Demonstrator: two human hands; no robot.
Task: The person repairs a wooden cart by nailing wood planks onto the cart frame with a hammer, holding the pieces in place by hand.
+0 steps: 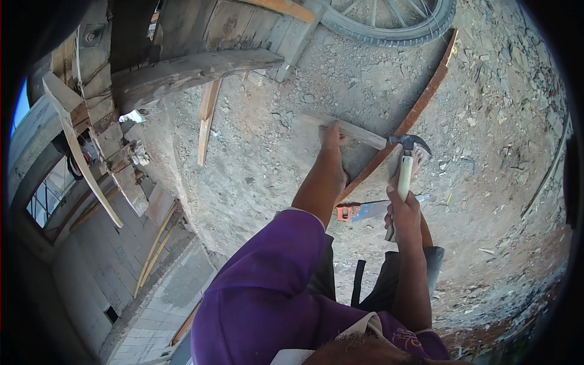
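On rubble-strewn ground beside a timber cart, a person in a purple shirt bends over a short plank (353,129). Left hand (333,137) lies flat on it, fingers together, pressing its near part down; whether the thumb curls under the edge cannot be told. Right hand (403,213) is clamped around the pale handle of a claw hammer (409,159), whose dark head sits just past the plank's right end, touching or nearly touching it.

Plank's long axis runs from upper left to lower right, so its struck end points toward the hammer side; the right hand is the nearer one to that end, the left hand further up the board. Hammer handle runs almost straight up from the right hand, meeting the plank's line at a steep angle.

Beneath the plank's end a long rusty strip (426,97) slants up toward a spoked wheel (389,24). An orange-handled saw (365,210) lies on the ground between the two forearms, well below the plank.
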